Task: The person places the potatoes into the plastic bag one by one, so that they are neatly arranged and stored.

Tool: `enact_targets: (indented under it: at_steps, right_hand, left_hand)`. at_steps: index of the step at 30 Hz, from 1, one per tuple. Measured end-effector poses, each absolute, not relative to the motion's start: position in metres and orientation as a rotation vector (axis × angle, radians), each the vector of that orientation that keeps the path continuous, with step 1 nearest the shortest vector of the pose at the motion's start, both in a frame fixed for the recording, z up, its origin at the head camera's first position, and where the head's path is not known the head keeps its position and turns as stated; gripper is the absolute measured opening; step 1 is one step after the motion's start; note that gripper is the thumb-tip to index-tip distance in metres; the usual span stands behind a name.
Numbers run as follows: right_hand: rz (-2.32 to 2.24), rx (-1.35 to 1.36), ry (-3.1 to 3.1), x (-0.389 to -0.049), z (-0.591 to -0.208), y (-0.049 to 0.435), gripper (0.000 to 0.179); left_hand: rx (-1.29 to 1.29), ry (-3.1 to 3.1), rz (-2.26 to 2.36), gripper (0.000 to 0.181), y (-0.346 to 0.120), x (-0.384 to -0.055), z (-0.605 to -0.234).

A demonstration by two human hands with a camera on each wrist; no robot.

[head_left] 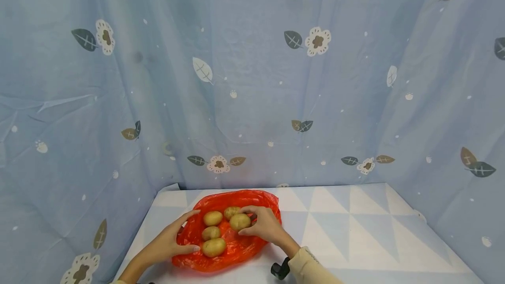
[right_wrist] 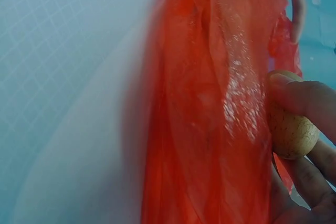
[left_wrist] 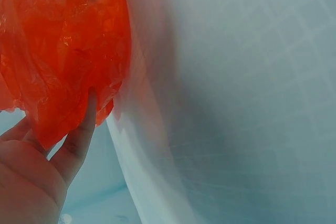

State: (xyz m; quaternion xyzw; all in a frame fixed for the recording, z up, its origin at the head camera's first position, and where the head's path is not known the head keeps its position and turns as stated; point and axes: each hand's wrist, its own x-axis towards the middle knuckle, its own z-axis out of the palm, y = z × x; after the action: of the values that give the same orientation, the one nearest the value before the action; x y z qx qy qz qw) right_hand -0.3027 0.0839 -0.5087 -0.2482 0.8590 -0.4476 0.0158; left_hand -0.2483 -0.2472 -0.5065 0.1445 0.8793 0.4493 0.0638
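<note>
A crinkled red plastic bag [head_left: 236,249] lies spread on the table with several yellow-brown potatoes [head_left: 213,218] in it. My right hand [head_left: 266,225] grips one potato [head_left: 240,221] between thumb and fingers at the right side of the group. The right wrist view shows that potato [right_wrist: 293,129] beyond the red plastic, thumb against its upper part. At the bag's left edge, my left hand [head_left: 170,241] has its fingers and thumb spread apart, the thumb near the lowest potato [head_left: 214,247]. In the left wrist view, the left hand's extended fingers [left_wrist: 79,142] touch the plastic.
A white and pale-blue triangle-patterned cloth covers the table [head_left: 355,231]. Blue curtains [head_left: 252,78] with leaves and flowers enclose the back and sides. A small black device [head_left: 280,269] sits at the right wrist, by a beige sleeve [head_left: 311,268].
</note>
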Motion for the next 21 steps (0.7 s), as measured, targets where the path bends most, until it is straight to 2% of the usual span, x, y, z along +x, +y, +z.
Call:
enact_targets:
  at_steps: [21]
  right_hand:
    - [-1.358, -0.823, 2.662, -0.307, -0.525, 0.052, 0.052]
  left_hand:
    - [0.422, 2.645, 1.371, 0.096, -0.248, -0.248, -0.507]
